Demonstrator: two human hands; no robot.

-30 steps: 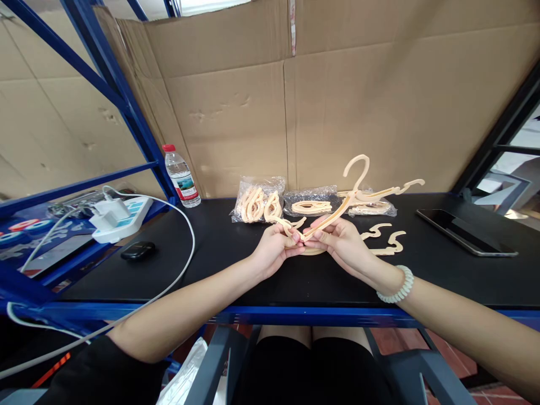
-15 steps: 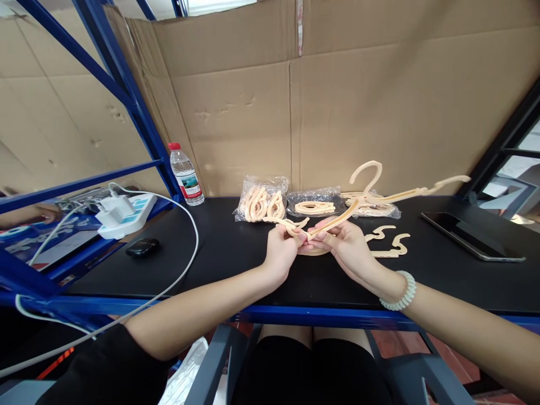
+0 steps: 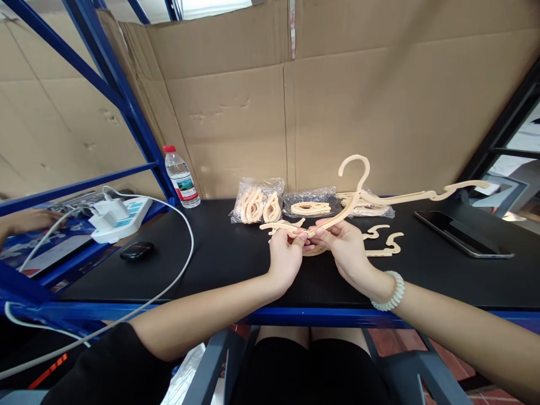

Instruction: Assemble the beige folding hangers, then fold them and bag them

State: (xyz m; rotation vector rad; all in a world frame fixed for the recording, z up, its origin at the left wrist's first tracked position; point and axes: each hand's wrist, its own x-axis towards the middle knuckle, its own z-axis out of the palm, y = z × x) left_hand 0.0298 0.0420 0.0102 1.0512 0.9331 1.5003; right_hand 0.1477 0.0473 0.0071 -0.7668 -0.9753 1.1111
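Note:
My right hand (image 3: pixel 346 247) is closed on one arm of a cream plastic clothes hanger (image 3: pixel 356 197), whose hook points up and whose other arm reaches far right. Close beside it, my left hand (image 3: pixel 287 253) pinches a curved hanger end piece (image 3: pixel 278 225) against the tip of that arm. The fingertips of both hands nearly meet at the joint and partly hide it. Behind my right hand, loose hanger pieces (image 3: pixel 390 243) lie on the black tabletop (image 3: pixel 228 264). Another cream piece lies under my hands, mostly covered.
Plastic bags of hanger parts (image 3: pixel 257 203) stand along the cardboard wall (image 3: pixel 228 124). A water bottle (image 3: pixel 182 177), a black mouse-like object (image 3: pixel 137 251) and a power strip (image 3: pixel 122 218) with a white cable are at left. A phone or tablet (image 3: pixel 462 234) lies right. Another person's hand (image 3: pixel 36 220) shows far left.
The hanger has turned in my hands, its long arm now reaching further right and its hook shifted left. The end piece in my left hand has come in line with the hanger arm.

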